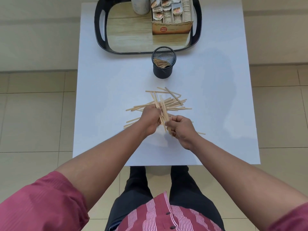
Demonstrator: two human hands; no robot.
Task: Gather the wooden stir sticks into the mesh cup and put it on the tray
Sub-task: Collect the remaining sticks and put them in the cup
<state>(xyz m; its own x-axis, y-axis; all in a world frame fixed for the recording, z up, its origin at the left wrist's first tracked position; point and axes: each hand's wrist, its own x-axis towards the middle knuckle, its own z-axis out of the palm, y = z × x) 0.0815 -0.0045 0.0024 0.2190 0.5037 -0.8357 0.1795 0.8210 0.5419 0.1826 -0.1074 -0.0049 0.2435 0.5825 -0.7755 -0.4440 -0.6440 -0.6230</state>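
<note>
A loose pile of wooden stir sticks point(173, 101) lies in the middle of the white table. My left hand point(150, 120) and my right hand point(181, 129) meet just in front of the pile, and both are closed on one small bundle of stir sticks point(163, 112) that stands nearly upright between them. The black mesh cup point(163, 70) stands on the table beyond the pile, with several sticks leaning inside it. Behind the cup lies the black tray point(100, 22) with a wood-look bottom.
On the tray stand a cardboard box of tea bags point(171, 28) at the right and a pale jar point(141, 5) at the back. A few stray sticks point(131, 122) lie left of my hands. Tiled floor surrounds the small table point(103, 90).
</note>
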